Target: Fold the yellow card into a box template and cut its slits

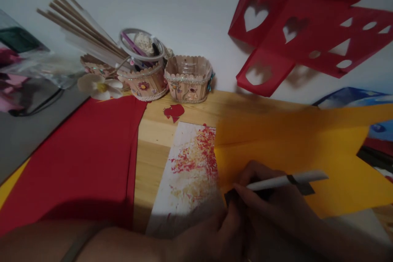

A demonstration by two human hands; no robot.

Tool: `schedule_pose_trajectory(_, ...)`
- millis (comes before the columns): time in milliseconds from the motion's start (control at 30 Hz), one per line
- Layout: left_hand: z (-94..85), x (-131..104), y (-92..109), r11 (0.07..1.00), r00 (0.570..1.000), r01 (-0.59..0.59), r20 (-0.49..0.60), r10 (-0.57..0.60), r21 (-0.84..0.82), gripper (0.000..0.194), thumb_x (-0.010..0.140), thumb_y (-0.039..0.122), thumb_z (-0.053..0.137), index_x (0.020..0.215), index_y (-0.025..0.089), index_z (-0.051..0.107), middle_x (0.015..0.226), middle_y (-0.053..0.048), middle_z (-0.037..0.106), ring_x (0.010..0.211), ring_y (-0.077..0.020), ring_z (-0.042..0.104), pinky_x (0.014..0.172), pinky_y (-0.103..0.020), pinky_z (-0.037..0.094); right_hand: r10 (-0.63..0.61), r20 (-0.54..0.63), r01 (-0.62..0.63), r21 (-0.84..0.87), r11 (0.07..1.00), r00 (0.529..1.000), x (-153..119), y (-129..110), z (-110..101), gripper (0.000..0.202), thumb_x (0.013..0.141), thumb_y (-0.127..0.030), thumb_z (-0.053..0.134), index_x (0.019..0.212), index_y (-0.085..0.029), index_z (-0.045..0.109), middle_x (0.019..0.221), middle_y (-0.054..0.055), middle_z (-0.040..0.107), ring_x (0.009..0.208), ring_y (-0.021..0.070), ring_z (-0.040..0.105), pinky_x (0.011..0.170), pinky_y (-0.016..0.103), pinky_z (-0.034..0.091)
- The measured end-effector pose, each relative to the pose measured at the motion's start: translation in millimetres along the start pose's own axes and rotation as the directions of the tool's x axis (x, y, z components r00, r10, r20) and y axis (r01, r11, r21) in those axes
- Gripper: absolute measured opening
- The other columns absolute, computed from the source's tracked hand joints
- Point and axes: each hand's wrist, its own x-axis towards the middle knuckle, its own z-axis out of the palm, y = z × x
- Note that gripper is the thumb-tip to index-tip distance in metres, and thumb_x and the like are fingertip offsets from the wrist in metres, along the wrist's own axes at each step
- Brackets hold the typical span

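Observation:
A large folded yellow-orange paper [276,139] stands over the right part of the wooden table. My right hand [273,196] is closed round a white pen-like tool [276,181] with a dark band, at the paper's lower left part. Close beside it, at the bottom centre, my left hand [219,229] is closed near the paper's lower corner; a small dark piece shows by its fingertips, and what it grips is in shadow. Under the hands' left side lies a white sheet [184,192] with red and tan specks.
Red paper [89,159] covers the table's left side. Decorated baskets [188,86] stand at the back, one holding pens, near wooden sticks [82,24]. A small red cutout [174,112] lies on the table [153,143]. Red cut-out card [276,37] is against the wall.

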Motion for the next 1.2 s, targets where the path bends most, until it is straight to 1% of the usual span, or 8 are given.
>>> schedule_pose_trajectory(133,-1.1,-0.2,0.8,0.996,0.997,0.077,-0.007,-0.077,-0.053,0.025,0.09,0.008,0.047,0.105,0.013,0.066,0.101,0.0,0.072,0.091,-0.0138,0.066,0.084,-0.023,0.053,-0.024,-0.023,0.024,-0.019,1.0,0.999,1.1,-2.1,0.1,0.013,0.076,-0.021,0.054,0.063,-0.022,0.054,0.054,-0.002,0.059,0.047,0.0103,0.055,0.041,0.018,0.044)
schedule_pose_trajectory(200,-1.1,-0.7,2.2,0.996,0.997,0.081,-0.001,-0.081,-0.045,0.026,0.089,0.006,0.047,0.107,0.012,0.065,0.101,0.0,0.072,0.091,-0.0137,0.066,0.082,-0.023,0.053,-0.038,-0.017,0.038,-0.037,0.999,0.999,1.8,-2.0,0.1,0.013,0.076,-0.019,0.053,0.063,-0.022,0.054,0.055,-0.002,0.06,0.048,0.0104,0.056,0.042,0.018,0.044)
schedule_pose_trajectory(433,1.7,0.8,3.3,0.997,0.998,0.056,-0.003,-0.056,-0.06,0.027,0.089,0.006,0.043,0.101,0.013,0.067,0.097,0.001,0.073,0.089,-0.0146,0.067,0.081,-0.026,0.054,-0.032,0.021,0.033,-0.054,0.998,0.999,0.1,1.3,1.8,0.015,0.078,-0.023,0.053,0.064,-0.022,0.053,0.055,-0.003,0.059,0.049,0.0108,0.055,0.043,0.019,0.043)
schedule_pose_trajectory(633,0.9,1.6,2.3,1.0,0.997,-0.018,0.073,0.019,-0.015,0.034,0.09,0.001,0.039,0.106,0.015,0.067,0.104,0.002,0.071,0.091,-0.0112,0.066,0.084,-0.023,0.054,-0.034,0.023,0.035,-0.072,0.997,0.999,0.3,-1.0,2.9,0.015,0.078,-0.023,0.053,0.063,-0.023,0.052,0.055,-0.003,0.058,0.049,0.011,0.054,0.042,0.02,0.043)
schedule_pose_trajectory(767,0.8,1.5,2.7,0.997,0.998,0.059,0.017,-0.058,-0.055,0.031,0.091,0.005,0.041,0.105,0.015,0.067,0.101,0.002,0.072,0.093,-0.0125,0.066,0.079,-0.021,0.055,-0.037,0.037,0.04,-0.094,0.995,0.999,1.7,-0.6,0.6,0.016,0.077,-0.023,0.052,0.061,-0.023,0.05,0.053,-0.003,0.057,0.046,0.0109,0.053,0.04,0.019,0.042)
schedule_pose_trajectory(933,1.0,3.0,1.0,0.992,0.994,0.097,-0.034,-0.1,-0.086,0.025,0.09,0.007,0.045,0.095,0.014,0.069,0.094,0.001,0.074,0.085,-0.0125,0.068,0.08,-0.022,0.055,-0.063,-0.002,0.062,-0.152,0.987,0.998,2.9,-0.5,-3.6,0.017,0.076,-0.023,0.052,0.059,-0.023,0.049,0.05,-0.003,0.057,0.044,0.011,0.053,0.04,0.02,0.042)
schedule_pose_trajectory(1067,2.4,1.9,2.3,0.98,0.982,0.154,-0.088,-0.166,-0.124,0.018,0.089,0.011,0.049,0.09,0.013,0.067,0.089,0.0,0.075,0.086,-0.0132,0.068,0.071,-0.019,0.054,-0.075,-0.028,0.069,-0.161,0.984,0.997,-0.3,3.1,-9.8,0.016,0.075,-0.023,0.054,0.06,-0.023,0.051,0.051,-0.003,0.058,0.044,0.0104,0.054,0.039,0.019,0.042)
schedule_pose_trajectory(1200,4.1,-0.5,5.3,0.983,0.989,0.118,-0.075,-0.13,-0.142,0.013,0.089,0.011,0.053,0.09,0.012,0.066,0.086,-0.003,0.074,0.086,-0.0142,0.068,0.07,-0.02,0.054,-0.051,-0.063,0.038,-0.193,0.981,0.997,-8.3,12.4,-19.1,0.016,0.076,-0.025,0.055,0.061,-0.024,0.051,0.051,-0.004,0.058,0.043,0.0102,0.053,0.039,0.019,0.042)
